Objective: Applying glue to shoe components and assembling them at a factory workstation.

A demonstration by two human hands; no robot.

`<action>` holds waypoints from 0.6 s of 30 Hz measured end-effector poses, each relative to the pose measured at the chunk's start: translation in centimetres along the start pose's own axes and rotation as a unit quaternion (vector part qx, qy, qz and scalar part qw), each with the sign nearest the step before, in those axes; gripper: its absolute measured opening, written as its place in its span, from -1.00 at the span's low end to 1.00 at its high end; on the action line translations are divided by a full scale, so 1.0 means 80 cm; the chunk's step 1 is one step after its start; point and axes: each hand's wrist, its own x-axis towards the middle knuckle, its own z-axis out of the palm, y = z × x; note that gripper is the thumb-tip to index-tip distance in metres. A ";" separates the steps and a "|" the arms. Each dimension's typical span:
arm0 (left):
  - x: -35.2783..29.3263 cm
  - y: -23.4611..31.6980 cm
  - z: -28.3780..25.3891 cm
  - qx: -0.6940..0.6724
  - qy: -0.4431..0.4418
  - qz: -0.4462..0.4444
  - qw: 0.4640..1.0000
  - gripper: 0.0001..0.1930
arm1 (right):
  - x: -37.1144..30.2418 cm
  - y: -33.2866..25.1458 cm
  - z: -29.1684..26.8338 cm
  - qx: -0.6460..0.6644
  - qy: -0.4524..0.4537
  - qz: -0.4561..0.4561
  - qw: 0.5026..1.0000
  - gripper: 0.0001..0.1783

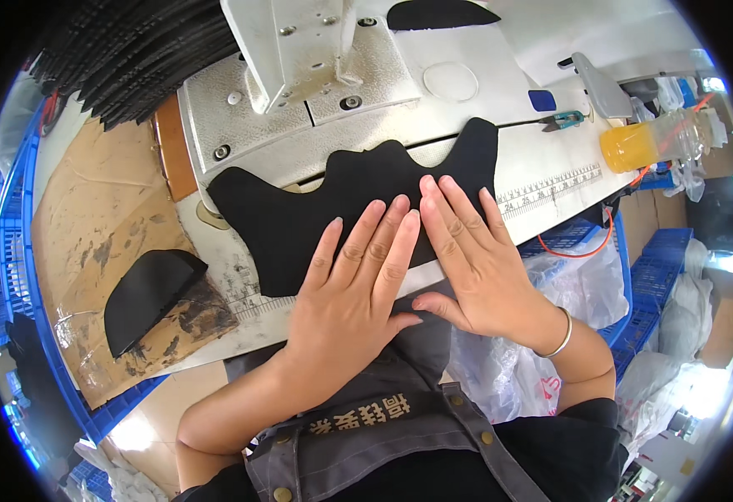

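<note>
A black cut fabric piece [291, 217] with a wavy far edge and two raised ends lies flat on the white machine table [542, 171]. My left hand [354, 276] rests flat on its middle, fingers stretched out and pointing away from me. Beside it, my right hand [475, 259] lies on the right part of the same piece with its fingers extended, the thumb off the near edge. The fingertips of the two hands are close together. Neither hand grips anything. Part of the cloth is hidden under the fingers.
Over the far side stands a white metal machine head [291, 50]. A half-round black piece [149, 293] lies on cardboard [90, 217] at left. Pleated black material [140, 50] is at far left. Thread snips [563, 120] and a bottle of orange liquid [634, 146] are at right, above blue crates [655, 276].
</note>
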 end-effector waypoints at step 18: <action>-0.042 0.009 -0.017 -0.004 0.107 -0.056 0.993 -0.04 | -0.021 -0.023 -0.003 0.895 0.162 -0.054 0.412 0.01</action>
